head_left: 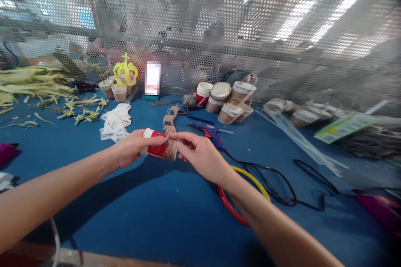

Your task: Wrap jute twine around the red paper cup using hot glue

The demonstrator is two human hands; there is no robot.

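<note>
My left hand [130, 148] grips a red and white paper cup [156, 147], held sideways above the blue table. One end of the cup is wound with brown twine [171, 149]. My right hand [200, 154] pinches the twine against the cup at that wound end. A strand of twine [169, 120] runs from the cup back to a loose bundle and a twine ball [189, 100] farther off. Both hands are closed on what they hold.
A blue glue gun [208, 130] with a black cord [275, 183] lies just behind my right hand. Red and yellow hoops [233, 212] lie under my right forearm. Twine-wrapped cups [230, 102] stand by the mesh screen. White cloth [116, 121], straw strips [34, 83] and a yellow crown [125, 73] are at left.
</note>
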